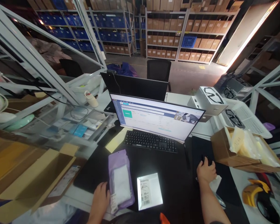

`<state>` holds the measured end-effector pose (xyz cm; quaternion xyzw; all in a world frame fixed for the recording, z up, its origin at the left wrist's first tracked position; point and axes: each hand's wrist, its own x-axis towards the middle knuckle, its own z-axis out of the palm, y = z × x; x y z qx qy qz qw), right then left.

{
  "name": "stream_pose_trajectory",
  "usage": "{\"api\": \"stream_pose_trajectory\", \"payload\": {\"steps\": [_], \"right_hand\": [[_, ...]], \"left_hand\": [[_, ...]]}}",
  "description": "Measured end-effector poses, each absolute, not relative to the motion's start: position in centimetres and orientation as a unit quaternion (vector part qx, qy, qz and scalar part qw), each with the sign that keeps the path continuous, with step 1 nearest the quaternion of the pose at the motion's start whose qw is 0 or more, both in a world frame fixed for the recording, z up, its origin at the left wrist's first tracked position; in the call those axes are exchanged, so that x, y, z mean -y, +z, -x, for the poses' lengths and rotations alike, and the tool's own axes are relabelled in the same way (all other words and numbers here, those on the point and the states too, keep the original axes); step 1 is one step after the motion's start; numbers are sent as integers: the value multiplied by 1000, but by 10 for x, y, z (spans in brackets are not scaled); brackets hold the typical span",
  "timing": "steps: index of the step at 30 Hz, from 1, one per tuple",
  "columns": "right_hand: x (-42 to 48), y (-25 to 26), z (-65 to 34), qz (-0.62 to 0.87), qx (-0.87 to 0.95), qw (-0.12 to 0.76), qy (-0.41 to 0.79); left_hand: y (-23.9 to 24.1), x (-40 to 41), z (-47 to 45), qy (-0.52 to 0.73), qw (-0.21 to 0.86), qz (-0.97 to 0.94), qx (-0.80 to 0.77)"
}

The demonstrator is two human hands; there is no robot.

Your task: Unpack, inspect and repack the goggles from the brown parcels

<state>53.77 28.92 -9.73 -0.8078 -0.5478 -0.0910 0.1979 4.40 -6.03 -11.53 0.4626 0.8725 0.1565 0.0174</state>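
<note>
On mat [174, 177], one pouch [121, 182], one box [150, 190] lying side by side. Left hand [100, 197] resting at pouch edge; cannot tell if fingers gripping. Right hand [206, 171] clasping one mouse [203, 157], mostly hidden.

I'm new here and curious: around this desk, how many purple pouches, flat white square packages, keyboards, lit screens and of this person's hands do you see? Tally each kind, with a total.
Purple pouch: 1
Flat white square package: 1
Keyboard: 1
Lit screen: 1
Hands: 2, the left hand and the right hand
Total: 6
</note>
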Motion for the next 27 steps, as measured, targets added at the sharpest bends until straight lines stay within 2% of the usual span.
{"api": "stream_pose_trajectory", "payload": {"steps": [13, 21, 27], "right_hand": [[-290, -105, -544, 796, 550, 237, -86], [-282, -93, -538, 748, 580, 312, -88], [-254, -71, -541, 687, 666, 284, -67]], "left_hand": [[-90, 35, -36, 260, 61, -393, -880], [-66, -76, 29, 268, 55, -365, -890], [-54, -153, 64, 204, 69, -402, -890]]}}
